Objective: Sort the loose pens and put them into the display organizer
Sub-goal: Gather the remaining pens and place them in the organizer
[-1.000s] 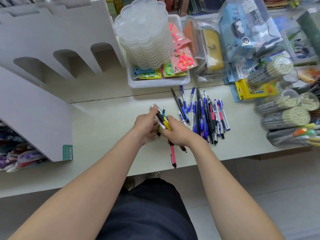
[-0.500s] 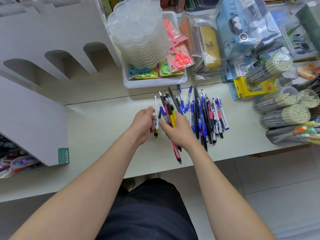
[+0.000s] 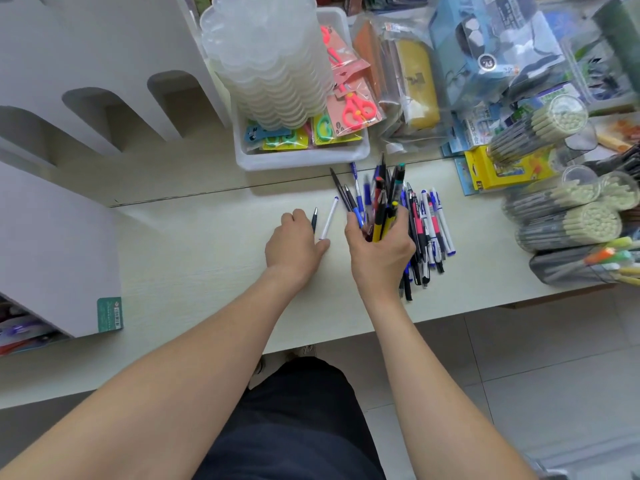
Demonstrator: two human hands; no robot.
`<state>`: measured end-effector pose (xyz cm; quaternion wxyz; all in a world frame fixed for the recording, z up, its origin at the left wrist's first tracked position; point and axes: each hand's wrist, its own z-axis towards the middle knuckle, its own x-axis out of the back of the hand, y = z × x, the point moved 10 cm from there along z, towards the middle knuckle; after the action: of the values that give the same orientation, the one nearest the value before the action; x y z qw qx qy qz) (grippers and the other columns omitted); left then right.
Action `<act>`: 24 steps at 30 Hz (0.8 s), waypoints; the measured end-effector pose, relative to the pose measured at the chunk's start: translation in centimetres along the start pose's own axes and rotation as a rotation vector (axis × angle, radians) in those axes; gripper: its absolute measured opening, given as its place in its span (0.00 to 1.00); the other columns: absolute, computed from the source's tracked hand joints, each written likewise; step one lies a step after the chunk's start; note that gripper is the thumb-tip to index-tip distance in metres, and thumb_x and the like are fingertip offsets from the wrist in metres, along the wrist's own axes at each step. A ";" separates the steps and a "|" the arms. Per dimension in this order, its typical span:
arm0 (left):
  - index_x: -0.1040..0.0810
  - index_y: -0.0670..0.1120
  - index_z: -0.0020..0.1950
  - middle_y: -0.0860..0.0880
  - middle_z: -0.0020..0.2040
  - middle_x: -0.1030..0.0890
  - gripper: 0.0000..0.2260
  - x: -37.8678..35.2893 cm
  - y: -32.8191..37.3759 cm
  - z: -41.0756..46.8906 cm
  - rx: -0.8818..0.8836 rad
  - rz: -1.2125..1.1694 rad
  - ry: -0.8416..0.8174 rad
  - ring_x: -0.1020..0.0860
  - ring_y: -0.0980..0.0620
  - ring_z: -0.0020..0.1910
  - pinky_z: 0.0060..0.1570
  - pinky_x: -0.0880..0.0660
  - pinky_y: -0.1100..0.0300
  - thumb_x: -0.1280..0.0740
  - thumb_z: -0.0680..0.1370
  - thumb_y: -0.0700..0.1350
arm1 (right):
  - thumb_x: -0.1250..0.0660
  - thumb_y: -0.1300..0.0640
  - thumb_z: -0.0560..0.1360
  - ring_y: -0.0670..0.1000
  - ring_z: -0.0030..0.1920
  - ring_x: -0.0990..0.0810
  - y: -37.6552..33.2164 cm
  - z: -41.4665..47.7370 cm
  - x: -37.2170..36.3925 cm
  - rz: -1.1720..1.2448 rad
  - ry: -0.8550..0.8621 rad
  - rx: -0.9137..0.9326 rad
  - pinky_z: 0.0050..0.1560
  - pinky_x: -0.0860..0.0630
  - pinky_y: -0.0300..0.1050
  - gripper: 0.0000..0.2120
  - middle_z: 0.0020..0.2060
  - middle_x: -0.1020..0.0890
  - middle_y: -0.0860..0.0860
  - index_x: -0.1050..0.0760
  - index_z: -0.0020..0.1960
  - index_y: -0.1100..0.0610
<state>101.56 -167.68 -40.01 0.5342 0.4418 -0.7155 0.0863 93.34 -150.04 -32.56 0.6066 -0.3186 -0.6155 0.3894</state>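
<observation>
My right hand (image 3: 379, 252) grips a bundle of mixed pens (image 3: 386, 199), yellow, red, blue and black, their tips pointing away from me. Just right of it a pile of loose pens (image 3: 431, 226) lies on the pale table (image 3: 207, 258). My left hand (image 3: 294, 245) rests on the table with its fingers curled round a dark pen (image 3: 314, 219). Its thumb touches the near end of a white pen (image 3: 329, 218) lying beside it. The white display organizer (image 3: 86, 53), with arched slots, stands at the back left.
A white tray (image 3: 304, 159) with stacked clear cups (image 3: 270, 64) and packed scissors stands behind the pens. Tubs of pencils (image 3: 568, 226), a yellow box (image 3: 502, 171) and bagged stationery crowd the right side. A grey organizer side panel (image 3: 52, 247) stands at the left.
My hands have parted. The right one has lifted the bundle more upright over the pile, and the left one has carried the white and dark pens to the left and down onto the table.
</observation>
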 end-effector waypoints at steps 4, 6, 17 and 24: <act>0.30 0.40 0.63 0.40 0.60 0.24 0.11 0.2 0.6 -0.2 -0.043 0.140 0.021 0.23 0.37 0.57 0.42 0.31 0.48 0.35 0.82 0.40 | 0.25 0.48 0.78 0.48 0.40 0.17 0.9 0.0 -0.9 0.055 0.007 -0.069 0.54 0.20 0.59 0.12 0.37 0.17 0.45 0.24 0.53 0.53; 0.33 0.39 0.66 0.40 0.63 0.26 0.14 0.0 0.1 -0.8 -0.080 0.280 0.032 0.24 0.39 0.60 0.44 0.28 0.49 0.38 0.80 0.34 | 0.26 0.46 0.80 0.47 0.37 0.16 0.7 -0.2 -1.4 0.102 -0.002 -0.070 0.49 0.17 0.58 0.11 0.35 0.17 0.45 0.23 0.49 0.52; 0.28 0.47 0.50 0.50 0.48 0.22 0.10 1.9 -5.2 -2.6 0.054 -0.786 0.065 0.25 0.53 0.45 0.44 0.29 0.61 0.45 0.81 0.34 | 0.27 0.48 0.80 0.54 0.28 0.28 -3.8 0.8 -4.5 0.188 0.062 0.254 0.30 0.30 0.47 0.17 0.29 0.26 0.51 0.26 0.45 0.60; 0.27 0.49 0.55 0.51 0.46 0.25 0.09 2.0 -6.4 -3.1 0.103 -0.917 0.073 0.28 0.50 0.45 0.46 0.30 0.52 0.44 0.84 0.38 | 0.30 0.59 0.75 0.54 0.42 0.23 -0.1 -2.1 -8.9 -0.057 -0.161 0.386 0.43 0.27 0.47 0.11 0.43 0.19 0.53 0.21 0.56 0.63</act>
<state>108.24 -170.73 -39.30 0.5195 0.7351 -0.4219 -0.1081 95.96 -157.63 -37.00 0.6158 -0.1469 -0.5849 0.5071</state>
